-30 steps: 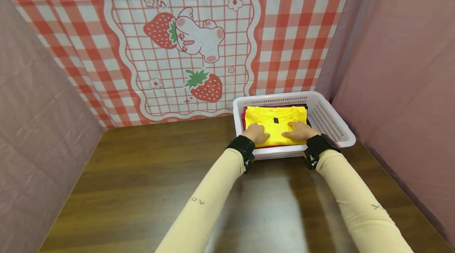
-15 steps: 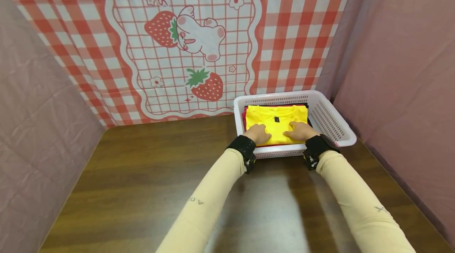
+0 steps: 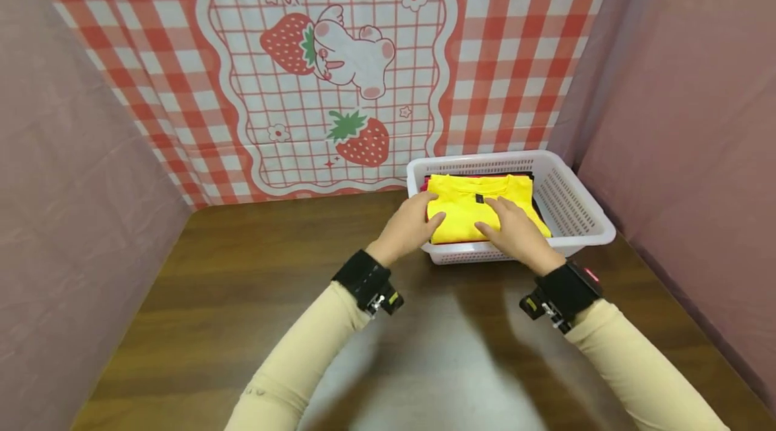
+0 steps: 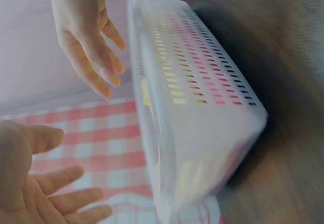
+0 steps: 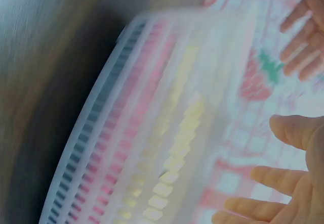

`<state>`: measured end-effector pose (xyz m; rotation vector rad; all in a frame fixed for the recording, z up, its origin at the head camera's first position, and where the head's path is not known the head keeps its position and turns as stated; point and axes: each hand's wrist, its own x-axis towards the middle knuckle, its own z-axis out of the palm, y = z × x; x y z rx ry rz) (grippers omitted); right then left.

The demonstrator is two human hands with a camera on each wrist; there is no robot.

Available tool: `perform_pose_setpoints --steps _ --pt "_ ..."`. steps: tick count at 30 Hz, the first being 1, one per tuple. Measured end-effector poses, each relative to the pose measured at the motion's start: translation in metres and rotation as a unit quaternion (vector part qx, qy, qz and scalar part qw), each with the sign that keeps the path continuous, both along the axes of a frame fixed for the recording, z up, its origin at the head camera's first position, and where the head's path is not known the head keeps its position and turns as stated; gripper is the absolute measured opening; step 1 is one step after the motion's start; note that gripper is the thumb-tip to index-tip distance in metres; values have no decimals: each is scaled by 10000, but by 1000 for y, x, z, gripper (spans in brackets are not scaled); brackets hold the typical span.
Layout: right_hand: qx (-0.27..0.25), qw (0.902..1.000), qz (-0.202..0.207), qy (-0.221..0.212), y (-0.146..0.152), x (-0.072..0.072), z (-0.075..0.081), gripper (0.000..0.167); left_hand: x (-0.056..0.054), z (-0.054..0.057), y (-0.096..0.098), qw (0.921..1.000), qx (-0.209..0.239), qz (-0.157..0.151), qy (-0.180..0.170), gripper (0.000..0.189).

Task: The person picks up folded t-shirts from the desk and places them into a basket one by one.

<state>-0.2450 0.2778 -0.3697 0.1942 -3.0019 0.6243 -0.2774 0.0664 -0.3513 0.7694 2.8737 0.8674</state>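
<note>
A folded yellow T-shirt [image 3: 461,215] with a black neck label lies on top of a stack in a white plastic basket [image 3: 585,240]. Red and dark cloth edges show beneath it. My left hand [image 3: 407,225] hovers by the basket's front left corner, fingers spread. Over the front rim is my right hand [image 3: 515,232], its fingers loosely extended and overlapping the shirt in the head view. Both wrist views show bare hands above the rim, with nothing held. Through the slots of the basket wall [image 4: 202,128], yellow, pink and dark layers are visible in the left wrist view.
The basket stands at the back right of a brown wooden table [image 3: 254,283]. Behind it hangs a red checked strawberry cloth [image 3: 364,81]. Pinkish curtains [image 3: 697,114] close off both sides.
Both hands have lifted off the yellow T-shirt and drawn back toward the person, the left also moving left. The shirt stays in the basket, its front right corner now spread outward. The head view shifted slightly.
</note>
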Motion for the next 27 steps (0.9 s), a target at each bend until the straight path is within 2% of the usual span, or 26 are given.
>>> perform_pose_setpoints --steps 3,5,8,10,12,15,17,20,27 --pt "-50 9989 55 470 -12 20 2 59 19 -8 -31 9984 323 311 355 48" --pt "33 9962 119 863 -22 33 0 58 32 -16 -54 9960 243 547 664 49" --pt "279 9911 126 1294 -37 52 -8 58 51 -30 -88 9898 -115 951 1057 53" --pt "476 9912 36 1237 -43 63 -15 63 63 -40 -108 9846 -474 1217 1160 59" --pt "642 9932 -115 967 -46 73 -22 71 74 -49 -122 9800 -865 1414 1099 69" --pt "842 9949 -286 481 -46 84 -33 81 87 -60 -134 9743 -1365 1555 885 83" --pt "894 9949 -333 343 -46 88 -39 84 92 -66 -138 9716 -1572 1580 800 88" --pt "924 9945 -389 314 -44 90 -47 85 94 -70 -139 9696 -1648 1609 826 89" --pt "922 9939 -464 398 -41 89 -49 83 93 -69 -139 9687 -1676 1626 843 87"
